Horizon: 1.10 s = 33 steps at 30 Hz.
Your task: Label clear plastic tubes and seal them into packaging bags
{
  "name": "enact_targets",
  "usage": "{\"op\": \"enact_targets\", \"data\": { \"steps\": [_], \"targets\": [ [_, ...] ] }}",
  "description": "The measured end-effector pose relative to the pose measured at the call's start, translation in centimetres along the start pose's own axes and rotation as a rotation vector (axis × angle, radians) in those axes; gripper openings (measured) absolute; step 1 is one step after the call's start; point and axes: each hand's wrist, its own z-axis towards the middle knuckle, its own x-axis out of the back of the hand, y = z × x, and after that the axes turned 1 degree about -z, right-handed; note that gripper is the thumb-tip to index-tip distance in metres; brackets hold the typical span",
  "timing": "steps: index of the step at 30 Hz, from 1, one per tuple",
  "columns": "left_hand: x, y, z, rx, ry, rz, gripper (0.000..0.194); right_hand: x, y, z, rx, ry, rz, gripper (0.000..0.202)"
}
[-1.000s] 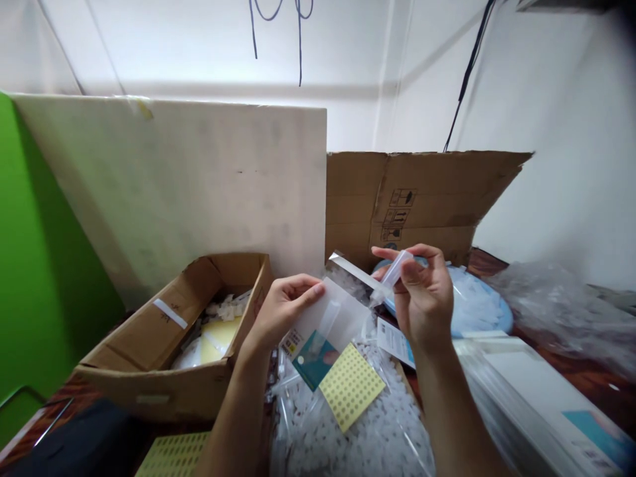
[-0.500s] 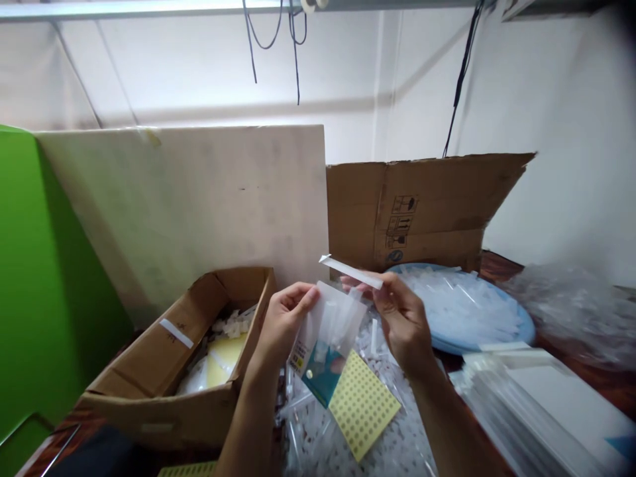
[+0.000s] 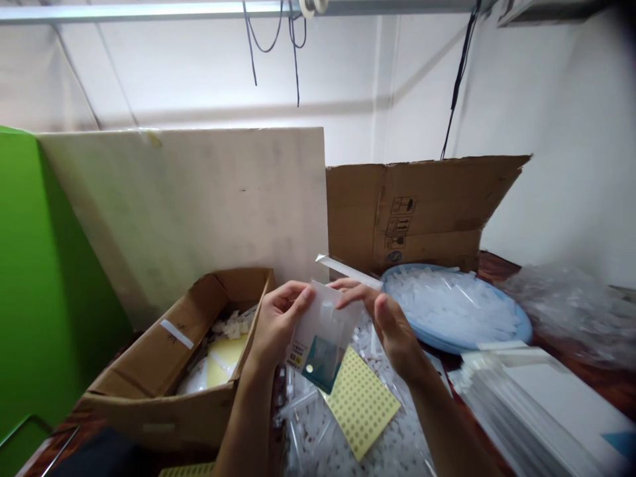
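Observation:
My left hand [image 3: 283, 318] pinches the upper left edge of a small translucent plastic bag [image 3: 325, 318] between thumb and fingers. The bag's lower part shows a teal area and a small printed label. My right hand [image 3: 382, 318] is at the bag's upper right, its index finger over the front and its thumb held apart. A narrow white strip [image 3: 348, 270] sticks out to the left along the top of the right hand's fingers; the grip on it is partly hidden. Below both hands, a yellow sheet of round dots [image 3: 362, 404] rests on a pile of clear plastic pieces [image 3: 313, 444].
An open cardboard box [image 3: 163, 394] with white pieces and yellow sheets stands at left. On the right are a blue round tray [image 3: 447, 343] heaped with translucent pieces, a stack of flat packets [image 3: 541, 404] and crumpled clear plastic [image 3: 571, 308]. Cardboard panels [image 3: 427, 218] stand behind.
My right thumb has come away from the strip, and the right fingers have moved left onto the bag's upper part. The bag has shifted slightly left and up.

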Motion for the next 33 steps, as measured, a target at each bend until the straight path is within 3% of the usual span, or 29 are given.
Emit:
{"op": "enact_targets", "data": {
  "steps": [5, 10, 12, 15, 17, 18, 20, 22, 24, 28, 33],
  "targets": [
    [-0.3, 0.8, -0.6, -0.016, -0.056, 0.110, 0.030, 0.3, -0.6, -0.3, -0.037, -0.066, -0.072, 0.058],
    [-0.6, 0.9, -0.5, -0.031, -0.031, 0.131, 0.030, 0.6, -0.6, -0.3, -0.062, -0.127, -0.166, 0.053],
    [-0.7, 0.7, -0.2, -0.029, 0.043, 0.112, 0.031, 0.4, -0.1, 0.0, -0.054, 0.011, -0.160, 0.044],
    [-1.3, 0.6, 0.0, -0.095, 0.297, 0.155, 0.034, -0.1, 0.6, 0.4, -0.058, 0.322, -0.128, 0.029],
    [-2.0, 0.8, -0.3, -0.209, 0.409, 0.286, 0.030, -0.4, 0.8, 0.6, -0.078, 0.338, -0.146, 0.031],
    [-2.5, 1.0, -0.5, -0.280, 0.395, 0.366, 0.025, -0.5, 0.8, 0.6, -0.088, 0.286, -0.149, 0.033],
    [-3.5, 1.4, -1.0, -0.427, 0.244, 0.517, 0.015, -0.6, 0.7, 0.7, -0.115, 0.189, -0.116, 0.035],
    [-4.4, 1.6, -1.2, -0.529, 0.050, 0.649, 0.013, -0.6, 1.1, 0.9, -0.141, 0.204, -0.086, 0.036],
    [-4.9, 1.6, -1.3, -0.567, -0.063, 0.749, 0.017, -0.3, 1.8, 1.0, -0.167, 0.278, -0.112, 0.035],
    [-4.8, 0.8, -1.0, -0.567, -0.032, 0.767, 0.024, 0.7, 3.3, 1.2, -0.208, 0.301, -0.210, 0.037],
    [-4.3, -0.2, -0.7, -0.663, -0.019, 0.865, 0.023, 1.1, 2.7, 1.2, -0.165, 0.057, -0.399, 0.028]
  ]
}}
